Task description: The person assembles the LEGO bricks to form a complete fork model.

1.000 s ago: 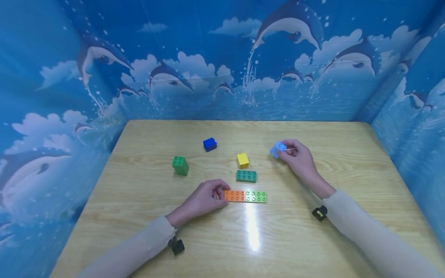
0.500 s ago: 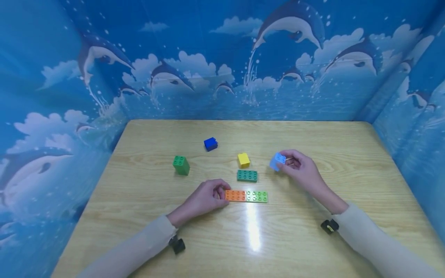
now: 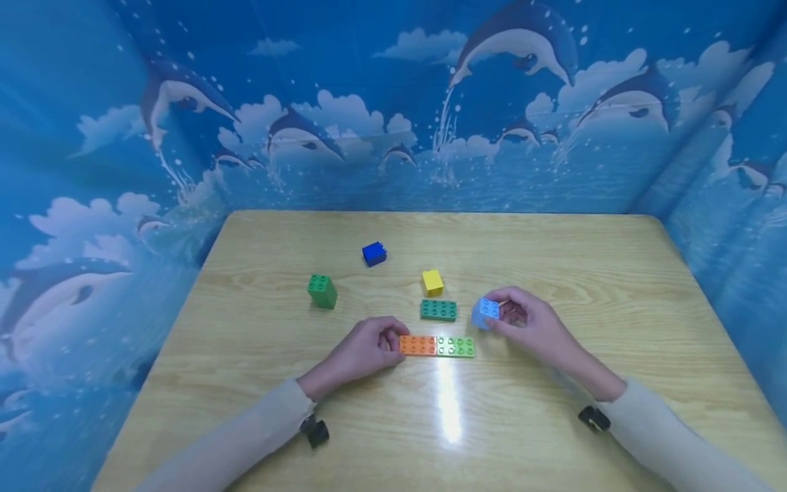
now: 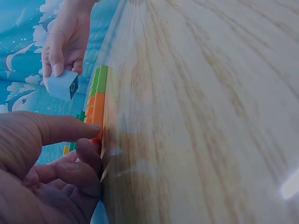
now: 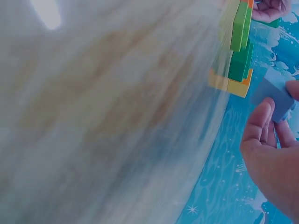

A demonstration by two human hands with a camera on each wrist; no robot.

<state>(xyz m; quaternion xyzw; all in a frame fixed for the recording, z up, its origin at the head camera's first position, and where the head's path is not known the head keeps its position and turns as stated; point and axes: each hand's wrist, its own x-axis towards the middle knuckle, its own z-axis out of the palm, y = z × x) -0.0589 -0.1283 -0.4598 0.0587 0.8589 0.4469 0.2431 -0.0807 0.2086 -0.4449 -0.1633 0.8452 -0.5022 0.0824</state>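
Observation:
My left hand (image 3: 371, 347) pinches the left end of an orange brick (image 3: 417, 346) between thumb and fingers, low on the table. End to end with it on the right lies a light green brick (image 3: 456, 347). My right hand (image 3: 533, 323) grips a light blue brick (image 3: 486, 313) by its right side, studs up, just beyond the light green brick's right end. In the right wrist view this light blue brick (image 5: 273, 94) sits between thumb and fingertips, raised over the table. A dark green brick (image 3: 438, 310) lies left of it, behind the orange and light green pair.
A yellow brick (image 3: 432, 282) lies right behind the dark green one. Farther back is a dark blue brick (image 3: 374, 254) on its side, and to the left a tall green block (image 3: 322, 292) stands upright. Dolphin-print curtains (image 3: 393, 137) enclose the wooden table (image 3: 277, 239).
My right hand has come toward the front of the table with the light blue brick, turning it a little. The left hand keeps its place on the orange brick.

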